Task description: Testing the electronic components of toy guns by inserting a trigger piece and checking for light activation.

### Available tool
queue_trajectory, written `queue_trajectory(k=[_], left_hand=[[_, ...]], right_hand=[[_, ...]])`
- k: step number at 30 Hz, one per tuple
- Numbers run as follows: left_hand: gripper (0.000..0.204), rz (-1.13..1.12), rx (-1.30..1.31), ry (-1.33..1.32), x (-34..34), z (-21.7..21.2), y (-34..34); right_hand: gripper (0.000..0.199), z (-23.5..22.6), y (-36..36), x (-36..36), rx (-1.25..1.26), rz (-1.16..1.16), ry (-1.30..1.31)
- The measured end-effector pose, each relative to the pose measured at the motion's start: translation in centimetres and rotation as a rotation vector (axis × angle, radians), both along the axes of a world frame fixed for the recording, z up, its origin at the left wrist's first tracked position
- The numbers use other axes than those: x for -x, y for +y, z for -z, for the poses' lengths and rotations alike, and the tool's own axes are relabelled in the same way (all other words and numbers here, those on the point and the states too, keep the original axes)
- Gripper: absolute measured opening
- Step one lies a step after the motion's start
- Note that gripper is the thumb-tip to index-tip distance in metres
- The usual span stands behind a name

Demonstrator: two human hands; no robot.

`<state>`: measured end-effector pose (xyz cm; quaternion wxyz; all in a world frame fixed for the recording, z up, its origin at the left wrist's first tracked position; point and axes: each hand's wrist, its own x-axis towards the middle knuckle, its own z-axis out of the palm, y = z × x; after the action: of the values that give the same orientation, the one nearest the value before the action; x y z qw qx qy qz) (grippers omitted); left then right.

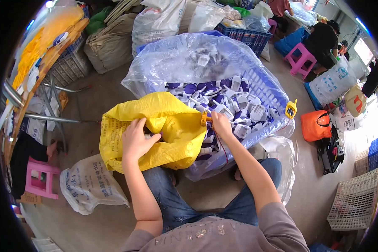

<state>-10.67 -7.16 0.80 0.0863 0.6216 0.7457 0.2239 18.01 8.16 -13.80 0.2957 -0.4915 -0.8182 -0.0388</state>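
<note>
My left hand (137, 140) rests at the mouth of a yellow woven sack (117, 130), thumb apart from the curved fingers. Something small and dark shows beside its fingers, too hidden to name. My right hand (221, 124) is closed at the sack's right rim, against a small orange-yellow clip-like piece (204, 119). A thin red cord hangs below that hand. Behind the sack, a blue plastic basket (262, 73) lined with clear plastic film (164, 52) holds many white and purple plastic parts (239, 103).
Another yellow clip-like piece (290, 109) sits on the basket's right edge. A white sack (92, 185) lies at left near a pink stool (42, 178). To the right are an orange bag (315, 126) and a white crate (353, 200). Other people sit at far right and left.
</note>
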Motion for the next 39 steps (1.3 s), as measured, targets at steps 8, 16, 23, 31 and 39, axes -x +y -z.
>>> queue_trajectory(k=[8, 16, 23, 31, 39], left_hand=[[0.023, 0.365, 0.347, -0.334, -3.7, -1.5, -0.1], [0.023, 0.778, 0.293, 0.097, -13.8, 2.0, -1.8], [0.016, 0.986, 0.493, 0.073, -16.7, 5.2, -3.3], [0.015, 1.143, 0.267, 0.031, -17.5, 12.0, -5.2], [0.02, 0.917, 0.497, -1.11, -11.9, -0.8, -1.4]], right_hand=[[0.047, -2.4, 0.6, -0.7, 0.478, 0.355, 0.98], [0.055, -6.1, -2.1, 2.0, 0.939, 0.288, 0.891], [0.062, -2.6, 0.7, 4.9, 0.937, 0.282, 1.319], [0.058, -2.9, 2.6, 5.5, 1.187, 0.227, 1.455], [0.041, -11.5, 2.5, 0.8, 0.434, -0.1, 1.619]])
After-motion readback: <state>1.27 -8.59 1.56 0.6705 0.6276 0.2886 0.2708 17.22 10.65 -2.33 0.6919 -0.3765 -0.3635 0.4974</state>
